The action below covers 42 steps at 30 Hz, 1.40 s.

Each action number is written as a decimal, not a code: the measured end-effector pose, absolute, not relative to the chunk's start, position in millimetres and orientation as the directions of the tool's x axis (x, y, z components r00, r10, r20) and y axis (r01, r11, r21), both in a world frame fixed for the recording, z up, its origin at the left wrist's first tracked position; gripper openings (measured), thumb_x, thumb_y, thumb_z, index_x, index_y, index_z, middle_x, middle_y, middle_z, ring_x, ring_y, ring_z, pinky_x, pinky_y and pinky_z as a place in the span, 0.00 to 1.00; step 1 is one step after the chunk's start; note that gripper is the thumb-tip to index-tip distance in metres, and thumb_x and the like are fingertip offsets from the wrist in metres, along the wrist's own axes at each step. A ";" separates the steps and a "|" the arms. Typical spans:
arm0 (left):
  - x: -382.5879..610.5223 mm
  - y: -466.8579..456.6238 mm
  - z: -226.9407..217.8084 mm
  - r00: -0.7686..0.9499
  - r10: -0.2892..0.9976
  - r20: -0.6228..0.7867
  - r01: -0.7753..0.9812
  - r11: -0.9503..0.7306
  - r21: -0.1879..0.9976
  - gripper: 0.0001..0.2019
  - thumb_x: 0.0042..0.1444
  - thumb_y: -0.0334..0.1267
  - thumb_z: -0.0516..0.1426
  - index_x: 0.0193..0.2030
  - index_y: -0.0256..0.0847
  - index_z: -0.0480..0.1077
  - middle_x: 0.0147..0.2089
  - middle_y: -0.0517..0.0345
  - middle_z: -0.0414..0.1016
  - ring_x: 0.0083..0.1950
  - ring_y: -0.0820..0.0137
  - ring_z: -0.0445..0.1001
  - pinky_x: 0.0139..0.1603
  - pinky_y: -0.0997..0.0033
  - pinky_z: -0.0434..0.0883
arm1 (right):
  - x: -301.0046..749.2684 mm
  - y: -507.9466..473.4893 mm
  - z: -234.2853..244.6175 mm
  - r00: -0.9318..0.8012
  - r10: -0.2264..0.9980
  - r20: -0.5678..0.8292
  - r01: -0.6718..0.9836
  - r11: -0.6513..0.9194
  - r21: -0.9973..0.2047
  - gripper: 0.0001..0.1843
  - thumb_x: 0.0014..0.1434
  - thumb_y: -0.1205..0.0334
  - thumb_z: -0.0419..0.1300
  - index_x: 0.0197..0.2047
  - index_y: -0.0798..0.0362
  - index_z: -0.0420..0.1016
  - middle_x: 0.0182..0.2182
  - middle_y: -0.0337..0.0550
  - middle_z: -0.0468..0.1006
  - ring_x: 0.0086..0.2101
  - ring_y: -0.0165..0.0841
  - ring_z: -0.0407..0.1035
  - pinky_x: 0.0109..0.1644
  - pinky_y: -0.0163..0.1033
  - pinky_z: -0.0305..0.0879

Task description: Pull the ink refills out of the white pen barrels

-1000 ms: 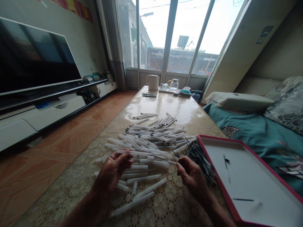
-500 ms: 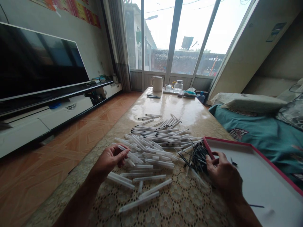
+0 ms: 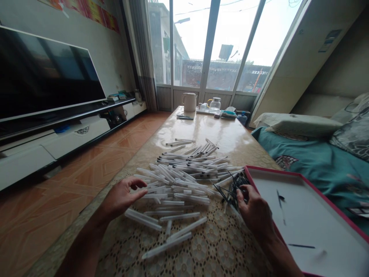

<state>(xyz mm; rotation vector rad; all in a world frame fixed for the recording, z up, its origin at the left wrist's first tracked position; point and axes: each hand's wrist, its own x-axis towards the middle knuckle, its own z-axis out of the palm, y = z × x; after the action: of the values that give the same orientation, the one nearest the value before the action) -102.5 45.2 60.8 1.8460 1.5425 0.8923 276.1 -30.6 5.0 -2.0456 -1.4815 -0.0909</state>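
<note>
My left hand (image 3: 123, 195) is held over the left side of the heap of white pen barrels (image 3: 178, 184), thumb and fingers apart, with nothing visible between them. On the right, my right hand (image 3: 256, 211) reaches into a pile of thin black pen refills (image 3: 230, 188). Its thumb and forefinger are closed around dark refills at the pile's edge; how many is hidden. Behind the loose barrels lie pens with dark tips (image 3: 187, 161), roughly stacked. Several barrels lie closer to me, one long barrel (image 3: 167, 245) nearest.
A white shallow box with a pink rim (image 3: 276, 172) stands at the right, holding a few dark pen parts (image 3: 301, 246). At the table's far end are a beige jug (image 3: 189, 102), a glass pot (image 3: 215, 105) and a tissue pack (image 3: 229, 112). A bed (image 3: 302, 150) borders the right side.
My left hand has moved slightly left and opened, and the white barrel it held is no longer in it. My right hand has shifted left from the box's rim into the refills.
</note>
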 end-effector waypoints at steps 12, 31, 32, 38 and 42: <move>-35.3 0.1 42.1 0.800 0.565 0.201 0.414 -0.762 0.498 0.27 0.38 0.42 0.69 0.47 0.46 0.69 0.52 0.54 0.68 0.53 0.57 0.63 0.57 0.52 0.59 | 260.6 -21.4 17.2 0.346 0.887 0.306 0.745 -0.062 -0.664 0.12 0.59 0.56 0.52 0.37 0.54 0.71 0.29 0.48 0.79 0.32 0.40 0.75 0.36 0.41 0.67; -22.7 -5.4 42.4 0.795 0.564 0.223 0.451 -0.795 0.406 0.13 0.51 0.32 0.59 0.44 0.46 0.68 0.52 0.57 0.69 0.55 0.60 0.64 0.58 0.53 0.59 | 272.4 35.4 26.7 -0.019 0.969 0.247 0.989 0.054 -0.136 0.13 0.52 0.79 0.51 0.32 0.57 0.74 0.37 0.53 0.75 0.40 0.40 0.68 0.42 0.40 0.59; -21.4 -5.4 42.8 0.791 0.569 0.224 0.455 -0.793 0.404 0.12 0.52 0.32 0.59 0.43 0.46 0.68 0.52 0.58 0.70 0.54 0.61 0.65 0.58 0.53 0.59 | 272.8 37.7 23.2 -0.025 0.968 0.251 0.991 0.057 -0.122 0.13 0.52 0.79 0.51 0.31 0.57 0.74 0.36 0.54 0.75 0.39 0.41 0.68 0.42 0.41 0.59; -17.0 -1.8 36.4 0.761 0.577 0.296 0.443 -0.796 0.412 0.07 0.56 0.30 0.56 0.41 0.45 0.68 0.47 0.58 0.73 0.50 0.64 0.68 0.56 0.55 0.61 | 277.7 44.7 26.6 -0.090 0.939 0.333 0.980 0.143 -0.138 0.09 0.56 0.75 0.54 0.34 0.55 0.73 0.39 0.51 0.75 0.42 0.41 0.67 0.46 0.41 0.59; -16.2 0.8 27.9 0.731 0.585 0.351 0.433 -0.795 0.425 0.09 0.56 0.28 0.56 0.42 0.44 0.68 0.44 0.56 0.74 0.49 0.63 0.69 0.54 0.54 0.64 | 269.9 33.5 46.8 -0.060 0.871 0.487 0.947 0.205 -0.248 0.08 0.62 0.67 0.52 0.44 0.55 0.69 0.43 0.50 0.74 0.46 0.38 0.67 0.50 0.40 0.60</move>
<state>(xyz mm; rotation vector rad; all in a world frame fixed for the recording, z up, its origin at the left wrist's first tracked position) -16.2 0.8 27.9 2.6202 0.7936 0.6851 269.9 33.5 46.8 -1.6832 -1.9467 -0.1835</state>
